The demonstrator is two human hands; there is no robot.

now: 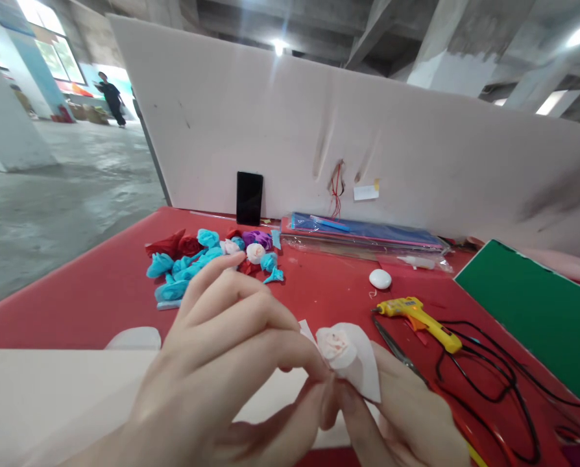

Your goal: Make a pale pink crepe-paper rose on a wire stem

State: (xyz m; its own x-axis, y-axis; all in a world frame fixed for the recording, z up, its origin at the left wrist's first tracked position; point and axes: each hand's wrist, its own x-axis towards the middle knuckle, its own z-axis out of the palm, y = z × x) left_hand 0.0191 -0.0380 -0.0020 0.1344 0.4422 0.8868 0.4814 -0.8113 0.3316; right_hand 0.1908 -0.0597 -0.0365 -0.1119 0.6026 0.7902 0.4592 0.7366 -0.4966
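Note:
A white paper rose [337, 347] with a rolled, faintly pinkish centre is held upright between my two hands. A loose outer petal of white paper [365, 363] flares out on its right side. My left hand [236, 350] pinches the base of the rose, thumb and forefinger pressed together. From the right, my right hand [397, 408] grips the same base with its thumb at the front, its other fingers partly hidden behind the petal. Beneath both hands lies a white sheet [76, 395] on the red table [105, 279].
Finished blue, red, purple and white paper flowers [212, 259] lie in a heap at the back left. To the right are a yellow glue gun [421, 321] with a black cord, scissors [399, 350], a white oval object [380, 279] and a green board [538, 318]. A phone [250, 198] leans on the partition.

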